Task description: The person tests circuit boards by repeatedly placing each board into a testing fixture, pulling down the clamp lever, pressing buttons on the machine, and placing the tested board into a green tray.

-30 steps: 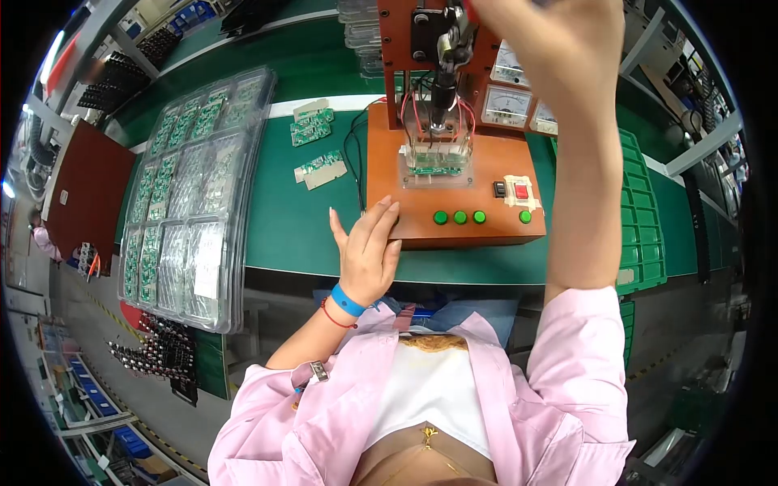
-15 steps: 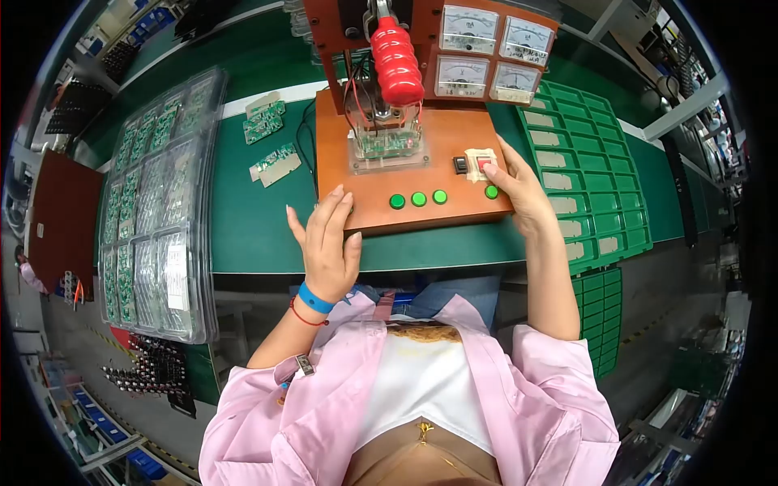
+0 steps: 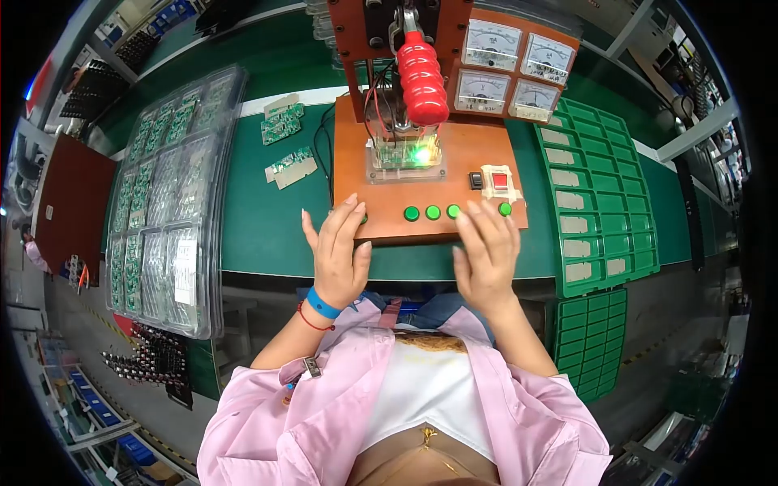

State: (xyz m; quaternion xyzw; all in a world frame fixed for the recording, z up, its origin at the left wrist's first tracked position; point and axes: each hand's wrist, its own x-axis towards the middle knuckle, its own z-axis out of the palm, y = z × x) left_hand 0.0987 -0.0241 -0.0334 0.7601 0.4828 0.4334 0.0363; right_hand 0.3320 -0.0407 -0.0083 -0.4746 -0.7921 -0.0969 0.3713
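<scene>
An orange-brown test fixture (image 3: pixel 478 154) stands on the green table, with several green buttons along its front. My left hand (image 3: pixel 339 255) rests at its front left corner, fingers stretched, over a green button partly hidden by them. My right hand (image 3: pixel 490 255) is open at the front edge, fingertips near the green buttons (image 3: pixel 433 212) on the right; I cannot tell whether they touch. Behind it sits a red rocker switch (image 3: pixel 500 181) ringed with tape. Under the red-handled toggle clamp (image 3: pixel 422 79), a circuit board (image 3: pixel 395 152) lies in a clear holder, a bright green-yellow light glowing at its right.
Clear plastic trays (image 3: pixel 209 275) with circuit boards are stacked at the left. Loose boards (image 3: pixel 290 168) lie between them and the fixture. Analog meters (image 3: pixel 493 42) are mounted at the back right. A green compartment tray (image 3: pixel 596 202) holding several pale pieces lies at the right.
My right hand has left the red switch and moved left and down to the fixture's front edge. A light now glows at the circuit board. The left hand stays at the corner.
</scene>
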